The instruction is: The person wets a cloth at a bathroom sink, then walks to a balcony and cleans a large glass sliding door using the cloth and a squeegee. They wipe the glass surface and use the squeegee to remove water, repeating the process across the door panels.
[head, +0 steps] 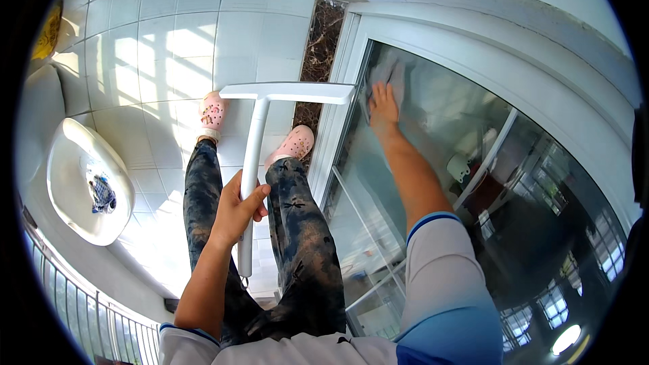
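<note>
My left hand (239, 207) is closed around the handle of a white squeegee (289, 92), its wide blade pointing away from me and its handle hanging towards my waist. Off to the right, my right hand (384, 106) lies with fingers spread against a grey cloth (396, 77), which is pressed on the glass pane (431, 96) of a white-framed door or window near its far corner. Whether those fingers grip the cloth or only press it, I cannot tell. The glass shows reflections.
A white basin (61, 182) with a crumpled checked cloth (103, 195) in it stands at left. Metal railings (101, 309) run along the lower left. A yellow object (48, 32) is at the upper left. A dark marble threshold (320, 40) borders the white frame (350, 35) beside my feet.
</note>
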